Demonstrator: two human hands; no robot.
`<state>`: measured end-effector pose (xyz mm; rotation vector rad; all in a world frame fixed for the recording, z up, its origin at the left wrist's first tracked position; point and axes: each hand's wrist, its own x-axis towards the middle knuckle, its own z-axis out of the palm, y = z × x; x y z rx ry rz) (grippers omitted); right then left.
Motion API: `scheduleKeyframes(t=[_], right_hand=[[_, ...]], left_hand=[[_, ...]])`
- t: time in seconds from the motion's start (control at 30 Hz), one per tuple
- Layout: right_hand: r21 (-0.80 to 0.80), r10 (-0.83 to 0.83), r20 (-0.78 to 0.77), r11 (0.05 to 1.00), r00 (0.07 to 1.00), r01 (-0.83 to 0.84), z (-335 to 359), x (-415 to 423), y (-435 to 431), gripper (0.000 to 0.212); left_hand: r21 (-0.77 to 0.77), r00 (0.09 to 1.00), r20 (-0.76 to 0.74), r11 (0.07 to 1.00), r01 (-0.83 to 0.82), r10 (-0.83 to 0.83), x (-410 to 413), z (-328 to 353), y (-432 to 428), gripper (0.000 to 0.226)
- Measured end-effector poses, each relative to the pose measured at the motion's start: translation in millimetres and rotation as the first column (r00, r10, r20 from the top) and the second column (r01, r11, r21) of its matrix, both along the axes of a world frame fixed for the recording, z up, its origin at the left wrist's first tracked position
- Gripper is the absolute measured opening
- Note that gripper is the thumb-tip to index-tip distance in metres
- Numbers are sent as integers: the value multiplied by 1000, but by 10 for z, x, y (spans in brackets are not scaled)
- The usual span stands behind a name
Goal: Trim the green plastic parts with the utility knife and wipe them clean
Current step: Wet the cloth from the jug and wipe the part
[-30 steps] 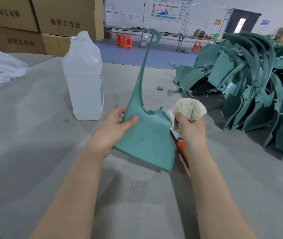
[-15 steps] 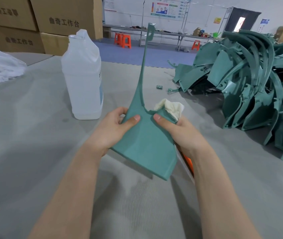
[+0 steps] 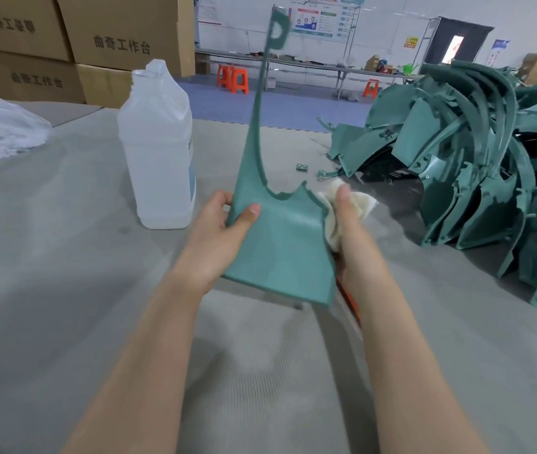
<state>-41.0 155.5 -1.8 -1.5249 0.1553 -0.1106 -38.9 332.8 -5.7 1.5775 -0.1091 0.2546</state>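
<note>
Your left hand (image 3: 218,237) grips the left edge of a green plastic part (image 3: 280,244), thumb pressed on its near face, holding it upright above the grey table (image 3: 47,257). Your right hand (image 3: 349,231) pinches a pale cloth (image 3: 367,206) against the part's right edge. A sliver of an orange knife (image 3: 349,299) shows under your right wrist; whether it is held cannot be told. A clear bottle (image 3: 157,152) stands left; a pile of green parts (image 3: 473,178) lies far right.

A bottle (image 3: 157,152) blocks just beyond the left hand (image 3: 218,237). A pile of green parts (image 3: 476,165) walls the right hand (image 3: 349,231) on its right side. The table (image 3: 64,290) nearer lies open.
</note>
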Motion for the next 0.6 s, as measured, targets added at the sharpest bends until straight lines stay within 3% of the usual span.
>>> scheduleKeyframes(t=[0.07,0.13,0.17,0.23,0.3,0.47,0.53,0.6], right_hand=[[8,-169,64,986,984,169,37,-1,-50,39],[-121,-318,242,928,917,353,62,-30,0,30],[-219,-287,351,900,891,376,58,-47,89,25],[-555,-8,429,786,903,271,-60,-66,399,16],[-793,227,354,587,907,163,-252,-127,741,43],[-691,273,560,675,782,259,-370,-242,913,50],[-695,182,537,649,824,309,-321,-115,728,59],[-653,3,440,688,898,318,-316,38,467,55]], left_hand=[[-53,993,6,992,-117,117,35,1,56,10],[-169,987,-14,972,-161,161,63,0,46,5],[-220,988,-33,964,-153,149,69,1,-4,5],[-284,991,-70,950,-128,113,65,-11,-132,19],[-370,991,-99,921,-121,90,54,-21,-173,20],[-560,993,-116,824,-87,26,67,-10,-22,22],[-589,992,-122,803,-93,25,62,10,-70,22],[-623,991,-135,777,-88,4,47,48,-101,22]])
